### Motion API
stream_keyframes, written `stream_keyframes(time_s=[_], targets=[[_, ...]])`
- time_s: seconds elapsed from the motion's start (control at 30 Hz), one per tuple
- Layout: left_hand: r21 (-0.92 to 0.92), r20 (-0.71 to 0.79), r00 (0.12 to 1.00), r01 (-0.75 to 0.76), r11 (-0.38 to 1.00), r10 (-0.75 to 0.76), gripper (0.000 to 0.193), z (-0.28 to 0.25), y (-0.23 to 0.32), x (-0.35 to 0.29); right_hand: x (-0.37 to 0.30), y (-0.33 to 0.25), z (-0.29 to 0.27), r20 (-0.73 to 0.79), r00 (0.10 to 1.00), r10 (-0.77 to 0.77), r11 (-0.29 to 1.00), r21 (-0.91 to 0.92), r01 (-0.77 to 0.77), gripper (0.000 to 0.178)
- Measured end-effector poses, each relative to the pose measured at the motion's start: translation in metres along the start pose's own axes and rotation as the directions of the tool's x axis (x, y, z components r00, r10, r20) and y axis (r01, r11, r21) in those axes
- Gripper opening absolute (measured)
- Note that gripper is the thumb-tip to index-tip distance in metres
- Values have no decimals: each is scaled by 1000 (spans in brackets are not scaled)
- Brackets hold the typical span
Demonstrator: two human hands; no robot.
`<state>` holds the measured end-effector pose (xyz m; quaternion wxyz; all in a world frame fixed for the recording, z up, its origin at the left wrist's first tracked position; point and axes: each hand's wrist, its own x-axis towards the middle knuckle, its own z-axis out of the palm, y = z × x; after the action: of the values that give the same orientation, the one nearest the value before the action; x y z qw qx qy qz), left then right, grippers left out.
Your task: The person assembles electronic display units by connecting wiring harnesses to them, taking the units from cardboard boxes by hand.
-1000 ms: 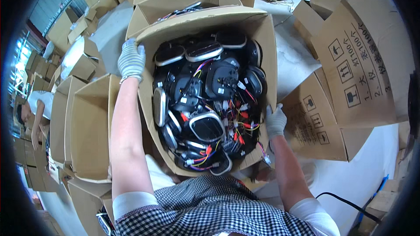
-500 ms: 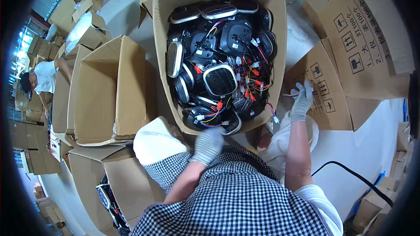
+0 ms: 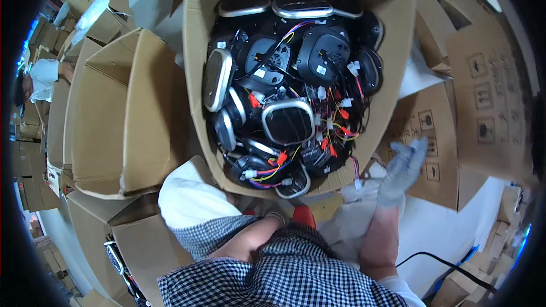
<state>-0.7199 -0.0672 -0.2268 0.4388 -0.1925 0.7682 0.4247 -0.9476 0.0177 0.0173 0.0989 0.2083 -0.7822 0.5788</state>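
Note:
Before me stands a large open cardboard box (image 3: 196, 74) filled with black rounded-square units (image 3: 288, 122) with silver rims, some turned to show their backs. Among them lie wires (image 3: 278, 159) with white and red connectors. One wire bundle (image 3: 356, 173) hangs over the box's near right edge. My right hand (image 3: 401, 173), in a pale glove, is just right of that edge, fingers stretched out and slightly blurred, with nothing visible in them. My left hand (image 3: 277, 216) is low by my lap at the checked apron (image 3: 296, 267); only a bit of glove shows and the fingers are hidden.
Open cardboard boxes (image 3: 102, 131) stand at the left, and a lower box (image 3: 145, 250) has similar units beside it. Printed cartons (image 3: 418, 131) lean at the right. A black cable (image 3: 449, 267) crosses the floor at lower right. Another person (image 3: 44, 79) is at far left.
My left hand has dropped from the box's near edge toward my lap. My right hand has opened its fingers and sits lower in view. The view has shifted closer over the box.

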Motion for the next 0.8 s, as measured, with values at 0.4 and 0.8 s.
stream_keyframes(time_s=[0.4, 0.8], targets=[[-30, 120, 990, -67, 997, 70, 36, -3, 7, 18, 84, 46, 53, 173, 985, -2, 985, -172, 32, 50], [120, -54, 992, -111, 987, 118, 34, -25, 25, -48, 106, 37, 64, 90, 996, -25, 985, 174, 9, 41]])
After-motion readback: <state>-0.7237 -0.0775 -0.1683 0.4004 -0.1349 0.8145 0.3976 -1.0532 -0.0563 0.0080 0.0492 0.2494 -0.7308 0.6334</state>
